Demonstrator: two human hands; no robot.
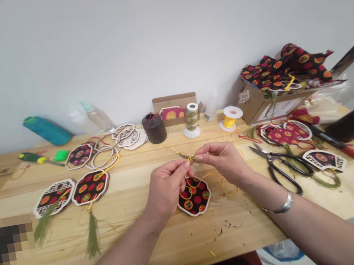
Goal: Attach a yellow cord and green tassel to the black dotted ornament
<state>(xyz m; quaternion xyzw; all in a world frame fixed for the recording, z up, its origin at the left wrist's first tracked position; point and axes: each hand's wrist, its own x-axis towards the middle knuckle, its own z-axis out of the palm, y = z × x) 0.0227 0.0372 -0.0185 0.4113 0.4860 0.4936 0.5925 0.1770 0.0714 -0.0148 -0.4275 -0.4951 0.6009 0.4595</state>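
Above the middle of the table my left hand (pixel 168 186) pinches a yellow cord (pixel 209 173) between thumb and forefinger. Close beside it, my right hand (pixel 221 161) is closed in a pinch on the same cord and a bit of green thread, which are too small to tell apart at the fingertips. Just below the hands lies a patterned fabric pendant (pixel 195 201) with a pale scalloped rim, partly hidden by my left hand. Loops of the cord trail over the pendant and onto the wood to its right.
Black-handled scissors (pixel 279 165) lie to the right, near more framed pendants (pixel 285 132). Two tasselled pendants (pixel 90 187) rest at the left. Along the wall stand a yellow cord spool (pixel 229 120), a black thread spool (pixel 155 129) and a cardboard box (pixel 257 107) with fabric.
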